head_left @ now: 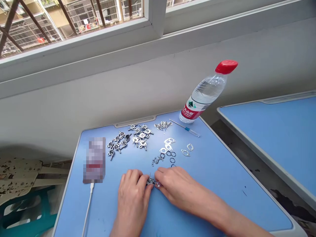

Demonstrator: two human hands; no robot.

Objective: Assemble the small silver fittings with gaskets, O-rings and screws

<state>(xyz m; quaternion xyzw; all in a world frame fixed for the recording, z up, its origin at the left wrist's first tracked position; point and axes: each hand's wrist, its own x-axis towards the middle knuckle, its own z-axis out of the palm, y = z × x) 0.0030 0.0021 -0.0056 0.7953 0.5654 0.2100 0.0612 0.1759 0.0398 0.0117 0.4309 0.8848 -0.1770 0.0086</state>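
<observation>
Desk (209,171), blue top, pale rim; contents listed left to right.

Flat object (95,159), pixelated, probably a phone; white cable (88,204) runs from its near end to the lower edge.

Dark-centred metal fittings (117,145), one group, stems at mixed angles.

Left hand (133,191): back upward, forearm rising from the lower edge, fingers curled, thumb opposed. Grip: narrow, pinching the metal fitting.

Plain metal fittings (142,135), one group, beyond the hands.

Metal fitting (149,181), one, at near centre between the hands, a thin stem pointing up. Step in hand, by judgement: close two-handed work on this single fitting, apparently seating or adjusting a small part. The next move seems to call for a steady left pinch and fine right fingertip control; a slip could tip the fitting.

Shiny piece (158,184), at the right fingertips; whether joined to the fitting, cannot tell.

Loose small parts (156,161), just beyond the hands.

Small flat-ended parts (163,125), one pile, toward the far edge.

Right hand (175,184): back upward, forearm slanting in from lower right, fingers bent inward. Grip: narrow, apparently on the shiny piece.

Dark rings (172,158), beside flat oval plates (168,147).

Slim tool (187,128), blue collar, lying near the bottle (204,93), red-capped.
</observation>
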